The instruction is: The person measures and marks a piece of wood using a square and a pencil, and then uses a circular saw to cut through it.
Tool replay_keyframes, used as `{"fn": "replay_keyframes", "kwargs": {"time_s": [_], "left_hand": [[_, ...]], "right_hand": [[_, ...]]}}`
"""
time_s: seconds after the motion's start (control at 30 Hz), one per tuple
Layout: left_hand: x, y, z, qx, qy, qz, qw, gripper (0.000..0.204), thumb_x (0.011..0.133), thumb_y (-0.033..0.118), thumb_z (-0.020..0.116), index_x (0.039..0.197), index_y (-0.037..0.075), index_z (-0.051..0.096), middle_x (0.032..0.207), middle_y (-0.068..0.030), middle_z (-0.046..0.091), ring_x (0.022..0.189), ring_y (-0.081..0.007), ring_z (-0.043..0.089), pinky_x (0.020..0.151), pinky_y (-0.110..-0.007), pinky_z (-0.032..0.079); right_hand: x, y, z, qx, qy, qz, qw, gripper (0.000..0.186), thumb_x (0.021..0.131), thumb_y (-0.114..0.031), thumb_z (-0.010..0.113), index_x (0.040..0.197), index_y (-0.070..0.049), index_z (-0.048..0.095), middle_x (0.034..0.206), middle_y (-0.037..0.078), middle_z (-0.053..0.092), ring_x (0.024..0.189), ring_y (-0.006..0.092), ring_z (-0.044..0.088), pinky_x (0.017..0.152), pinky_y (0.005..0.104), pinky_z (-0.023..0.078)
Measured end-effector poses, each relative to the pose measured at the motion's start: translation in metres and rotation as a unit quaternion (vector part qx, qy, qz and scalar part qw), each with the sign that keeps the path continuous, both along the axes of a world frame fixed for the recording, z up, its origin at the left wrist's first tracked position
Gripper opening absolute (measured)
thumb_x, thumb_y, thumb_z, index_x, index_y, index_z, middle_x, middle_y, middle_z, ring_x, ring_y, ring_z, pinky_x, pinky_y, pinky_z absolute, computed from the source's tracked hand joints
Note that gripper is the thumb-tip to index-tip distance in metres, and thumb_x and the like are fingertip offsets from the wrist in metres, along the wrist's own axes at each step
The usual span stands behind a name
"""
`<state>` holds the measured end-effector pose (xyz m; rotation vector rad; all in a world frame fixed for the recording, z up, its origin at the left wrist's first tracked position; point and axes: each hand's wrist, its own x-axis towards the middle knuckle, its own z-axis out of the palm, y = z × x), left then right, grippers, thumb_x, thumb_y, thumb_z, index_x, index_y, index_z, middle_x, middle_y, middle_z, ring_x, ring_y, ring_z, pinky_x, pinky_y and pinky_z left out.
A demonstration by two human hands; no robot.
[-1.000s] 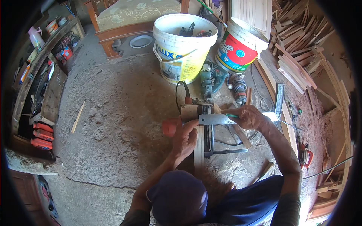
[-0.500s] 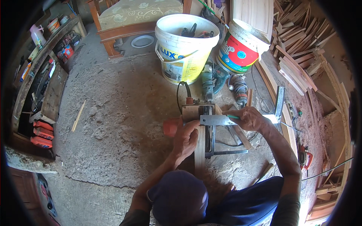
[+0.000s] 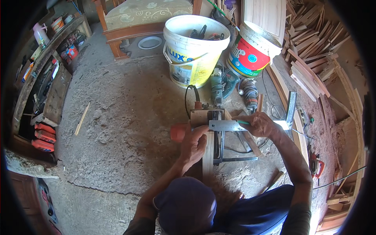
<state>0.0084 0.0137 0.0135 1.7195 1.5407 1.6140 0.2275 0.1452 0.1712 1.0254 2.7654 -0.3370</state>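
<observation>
A metal try square [image 3: 223,125] lies across a power tool [image 3: 203,117] with a metal base and orange body, over a pale wooden board [image 3: 208,154]. Its dark blade or handle stands upward at the right end. My left hand [image 3: 192,145] has curled fingers pressed on the square's left end. My right hand [image 3: 261,124] grips a green pencil [image 3: 243,122] along with the square. A strip of wood [image 3: 250,143] lies under the square on the right. A corded grinder [image 3: 248,94] and a green power tool [image 3: 217,88] sit just beyond.
A white bucket [image 3: 188,70] holding tools and a red-labelled bucket [image 3: 248,58] stand ahead, before an upholstered wooden seat [image 3: 145,13]. Stacked wood offcuts [image 3: 313,47] fill the right. A cluttered wooden shelf [image 3: 53,105] with red containers runs along the left. A loose stick [image 3: 82,117] lies on the floor.
The whole view has shifted slightly, so the buckets and tools appear a little farther right. Both hands keep their grip and position on the square.
</observation>
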Motion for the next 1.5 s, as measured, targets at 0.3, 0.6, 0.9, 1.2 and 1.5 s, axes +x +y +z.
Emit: {"fn": "replay_keyframes", "kwargs": {"time_s": [0.3, 0.6, 0.9, 1.2, 1.5], "left_hand": [[-0.001, 0.001, -0.004, -0.001, -0.013, -0.012, 1.0, 0.032, 0.086, -0.005, 0.058, 0.114, 0.007, 0.065, 0.106, -0.012, 0.07, 0.107, -0.0318, 0.063, 0.116, -0.049, 0.03], [0.0, -0.001, 0.004, -0.002, -0.03, -0.005, 1.0, 0.033, 0.085, -0.004, 0.058, 0.116, 0.006, 0.064, 0.101, -0.0117, 0.071, 0.089, -0.0277, 0.068, 0.12, -0.054, 0.02], [0.001, -0.001, 0.006, 0.002, -0.073, -0.005, 0.997, 0.034, 0.085, -0.004, 0.058, 0.116, 0.006, 0.065, 0.087, -0.0113, 0.067, 0.086, -0.0286, 0.065, 0.118, -0.051, 0.025], [-0.002, 0.0, 0.006, 0.015, -0.047, -0.019, 0.999, 0.032, 0.085, -0.004, 0.058, 0.114, 0.005, 0.066, 0.104, -0.0146, 0.07, 0.103, -0.0298, 0.065, 0.118, -0.05, 0.025], [-0.002, 0.0, 0.002, 0.003, -0.024, -0.017, 1.0, 0.03, 0.086, -0.004, 0.058, 0.114, 0.003, 0.066, 0.105, -0.0142, 0.071, 0.101, -0.0279, 0.067, 0.12, -0.053, 0.02]], "right_hand": [[0.001, 0.001, 0.0, -0.022, 0.014, -0.001, 1.0, 0.034, 0.096, -0.028, 0.059, 0.13, -0.022, 0.064, 0.102, 0.012, 0.072, 0.085, 0.033, 0.069, 0.074, 0.0397, 0.056], [0.007, 0.003, -0.009, 0.021, 0.052, 0.04, 0.998, 0.032, 0.095, -0.024, 0.061, 0.127, -0.02, 0.065, 0.088, 0.016, 0.071, 0.073, 0.0334, 0.069, 0.065, 0.0402, 0.055], [0.0, -0.001, 0.001, -0.021, 0.036, 0.009, 0.999, 0.035, 0.096, -0.024, 0.06, 0.13, -0.023, 0.063, 0.102, 0.014, 0.072, 0.085, 0.034, 0.07, 0.074, 0.041, 0.056], [0.001, 0.001, -0.001, -0.022, 0.026, 0.004, 0.999, 0.034, 0.096, -0.025, 0.059, 0.13, -0.022, 0.064, 0.103, 0.012, 0.073, 0.082, 0.0326, 0.07, 0.07, 0.0402, 0.055], [0.002, 0.001, -0.001, -0.022, 0.029, 0.008, 0.999, 0.033, 0.097, -0.025, 0.059, 0.13, -0.021, 0.064, 0.106, 0.012, 0.072, 0.084, 0.0329, 0.07, 0.071, 0.0403, 0.055]]}}
